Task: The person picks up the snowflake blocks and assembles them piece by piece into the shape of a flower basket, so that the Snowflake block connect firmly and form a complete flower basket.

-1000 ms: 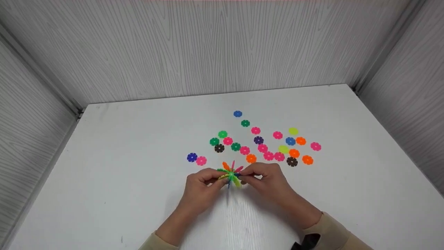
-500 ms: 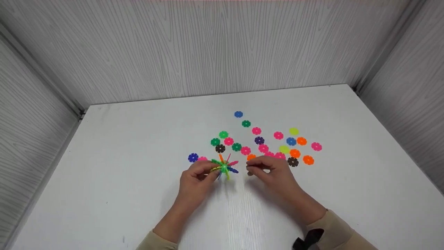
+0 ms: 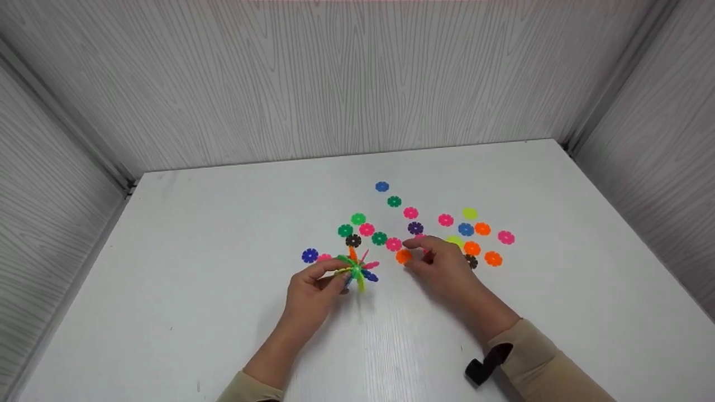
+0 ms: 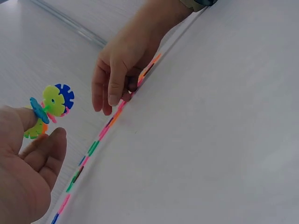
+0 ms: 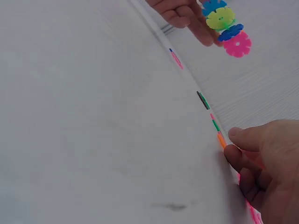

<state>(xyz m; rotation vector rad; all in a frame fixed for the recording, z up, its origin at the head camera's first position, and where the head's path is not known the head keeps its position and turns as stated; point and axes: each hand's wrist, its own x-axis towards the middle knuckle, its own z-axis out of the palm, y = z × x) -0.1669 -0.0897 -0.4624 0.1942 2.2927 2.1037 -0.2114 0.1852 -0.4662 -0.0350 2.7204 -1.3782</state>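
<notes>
My left hand pinches a round cluster of interlocking discs, flower-shaped plastic pieces slotted together around a green centre and held above the table. In the left wrist view the cluster shows yellow, blue, pink and orange pieces sticking out past the thumb. My right hand is low over the table, its thumb and index finger spread at the right edge of an orange notched disc. Nothing is gripped between them. Part of the row of pink discs is hidden under this hand.
Loose notched discs lie flat across the middle, among them a blue one, a dark brown one and a pink one. Wood-grain panels border the white table at the back and sides.
My two hands have come apart, the left drawing the cluster leftward. My right hand has let go of the cluster, moved right, and spread its fingers by the orange disc.
</notes>
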